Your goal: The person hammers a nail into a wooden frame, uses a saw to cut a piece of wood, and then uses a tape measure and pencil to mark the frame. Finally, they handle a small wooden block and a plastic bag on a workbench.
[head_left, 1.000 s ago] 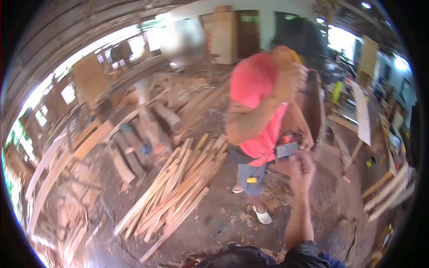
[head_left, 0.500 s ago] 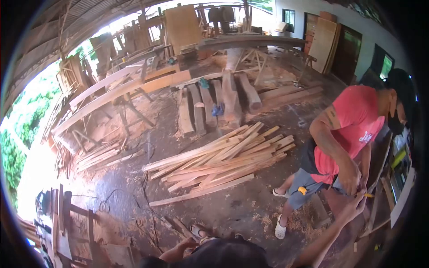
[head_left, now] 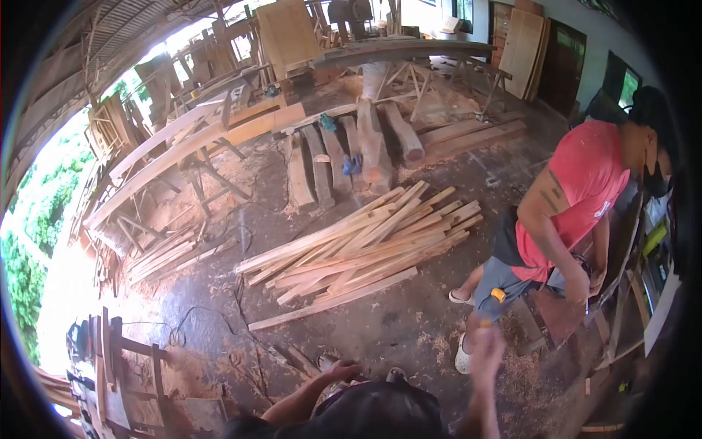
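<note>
My right hand (head_left: 486, 356) is raised in front of me at the lower right, slightly blurred. Its fingers are closed on a slim yellow pencil (head_left: 484, 324), of which only the tip shows above them. Low by my waist, my left hand (head_left: 342, 371) is open and apparently holds nothing; part of its fingers is hidden against my dark shirt. To my right stands a person in a red shirt (head_left: 585, 164), bent over a workbench. That person's hands (head_left: 578, 282) are close together at the bench edge.
A pile of sawn wooden strips (head_left: 365, 245) lies on the floor ahead. Thick timber slabs (head_left: 322, 168) lie behind it. Long boards rest on trestles (head_left: 212, 172) at left, and a wooden frame (head_left: 102, 366) stands at lower left. Shavings and a cable (head_left: 241, 300) are on the floor.
My right hand has drawn back leftward from beside the person's hands, bringing the pencil with it. My left hand has moved up and right across my waist. The view has shifted slightly.
</note>
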`<state>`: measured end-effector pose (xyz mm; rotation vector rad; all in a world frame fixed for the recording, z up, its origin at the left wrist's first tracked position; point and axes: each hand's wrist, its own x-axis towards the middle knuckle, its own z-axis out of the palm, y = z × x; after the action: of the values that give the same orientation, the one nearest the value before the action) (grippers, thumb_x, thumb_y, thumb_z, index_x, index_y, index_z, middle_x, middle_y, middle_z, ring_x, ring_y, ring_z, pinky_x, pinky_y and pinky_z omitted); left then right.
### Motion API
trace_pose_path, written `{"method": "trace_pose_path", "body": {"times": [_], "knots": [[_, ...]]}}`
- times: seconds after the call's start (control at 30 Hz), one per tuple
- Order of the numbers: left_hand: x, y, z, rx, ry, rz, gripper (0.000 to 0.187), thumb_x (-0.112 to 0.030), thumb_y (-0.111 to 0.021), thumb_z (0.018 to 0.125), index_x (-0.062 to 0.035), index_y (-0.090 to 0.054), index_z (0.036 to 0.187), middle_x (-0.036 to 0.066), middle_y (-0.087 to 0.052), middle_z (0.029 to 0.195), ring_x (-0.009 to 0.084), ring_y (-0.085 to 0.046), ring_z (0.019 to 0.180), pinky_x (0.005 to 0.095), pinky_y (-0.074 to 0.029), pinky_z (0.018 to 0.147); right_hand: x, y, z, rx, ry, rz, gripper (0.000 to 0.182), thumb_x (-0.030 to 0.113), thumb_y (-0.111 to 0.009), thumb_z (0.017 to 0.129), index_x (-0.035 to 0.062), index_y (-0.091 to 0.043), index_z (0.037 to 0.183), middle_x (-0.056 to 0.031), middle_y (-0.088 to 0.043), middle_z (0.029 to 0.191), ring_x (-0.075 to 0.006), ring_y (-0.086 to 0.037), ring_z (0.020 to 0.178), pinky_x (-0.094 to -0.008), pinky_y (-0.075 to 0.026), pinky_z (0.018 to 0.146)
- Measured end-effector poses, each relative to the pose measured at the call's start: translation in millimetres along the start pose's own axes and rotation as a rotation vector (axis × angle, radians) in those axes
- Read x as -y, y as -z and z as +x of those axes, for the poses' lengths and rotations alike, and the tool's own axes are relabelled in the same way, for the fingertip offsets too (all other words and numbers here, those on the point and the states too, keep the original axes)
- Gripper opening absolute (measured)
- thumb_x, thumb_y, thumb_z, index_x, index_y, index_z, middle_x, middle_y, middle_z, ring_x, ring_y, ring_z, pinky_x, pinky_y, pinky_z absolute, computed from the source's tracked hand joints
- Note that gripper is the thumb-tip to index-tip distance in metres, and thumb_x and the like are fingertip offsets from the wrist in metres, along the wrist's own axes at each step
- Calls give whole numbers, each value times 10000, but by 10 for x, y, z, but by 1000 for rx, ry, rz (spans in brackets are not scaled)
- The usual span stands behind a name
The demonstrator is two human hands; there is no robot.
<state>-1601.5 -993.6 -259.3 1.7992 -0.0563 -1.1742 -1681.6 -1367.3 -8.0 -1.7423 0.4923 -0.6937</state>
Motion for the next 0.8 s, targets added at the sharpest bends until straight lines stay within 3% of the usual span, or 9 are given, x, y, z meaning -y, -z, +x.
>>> {"method": "trace_pose_path", "body": {"times": [0.03,0.13,0.23,0.3,0.37,0.43,0.5,0.7,0.8], "knots": [[-263,-85,-45,18,4,-73,483,-507,-606,927,-42,-676,1039,45,-640,819,140,-601,707,312,-497,645,143,-224,-136,191,-61,31,291,76,-570,957,-16,-622,1228,-22,-593,745,-87,-504,610,-266,-423,528],[-853,-235,-168,198,-204,-132,458,-477,-572,963,-32,-667,1010,29,-637,814,128,-592,699,300,-490,630,-52,-606,-482,419,99,-134,232,73,-608,944,9,-649,1163,-115,-634,751,-128,-569,594,-298,-451,535],[-1240,-407,-303,-43,-990,159,411,-406,-576,985,-14,-674,1063,11,-626,813,108,-585,734,284,-494,670,23,-736,-611,453,91,-100,173,69,-613,934,-1,-659,1085,-152,-609,721,-222,-593,593,-322,-456,544],[-1592,-522,-628,-73,-370,-247,363,-326,-593,991,-8,-670,1148,7,-644,852,96,-587,801,272,-497,746,-46,-689,-591,495,172,-216,178,57,-627,921,-1,-661,1086,-216,-636,764,-327,-651,628,-372,-484,551],[-1855,-506,-771,-54,-218,-235,334,-255,-609,984,0,-663,1192,9,-662,897,88,-582,856,259,-486,794,53,-629,-519,603,73,-288,161,30,-642,889,-1,-656,1047,-231,-619,764,-385,-649,685,-394,-483,565],[-2073,-561,-873,-58,-430,-328,292,-218,-620,975,1,-678,1159,7,-673,926,76,-579,871,246,-480,781,102,-626,-479,572,74,-222,164,13,-650,868,2,-653,1031,-233,-623,802,-400,-653,735,-420,-484,597],[-2130,-552,-886,-52,-457,-314,258,-173,-637,961,10,-684,1137,15,-680,949,72,-582,902,244,-479,788,34,-663,-481,511,186,-148,165,7,-650,865,3,-654,1030,-230,-625,813,-412,-643,742,-428,-484,609],[-2204,-577,-933,-125,-499,-380,177,-114,-622,966,-21,-707,1090,-13,-664,910,41,-560,843,222,-460,754,56,-744,-509,580,131,-124,217,-11,-669,840,9,-668,1056,-208,-672,898,-398,-665,820,-406,-523,679],[-2169,-514,-943,-122,-527,-361,199,-118,-600,981,19,-683,1098,42,-685,968,100,-612,927,253,-491,819,3,-814,-535,605,114,-100,238,-21,-677,828,9,-673,1064,-206,-681,915,-385,-675,839,-400,-529,697]]}}
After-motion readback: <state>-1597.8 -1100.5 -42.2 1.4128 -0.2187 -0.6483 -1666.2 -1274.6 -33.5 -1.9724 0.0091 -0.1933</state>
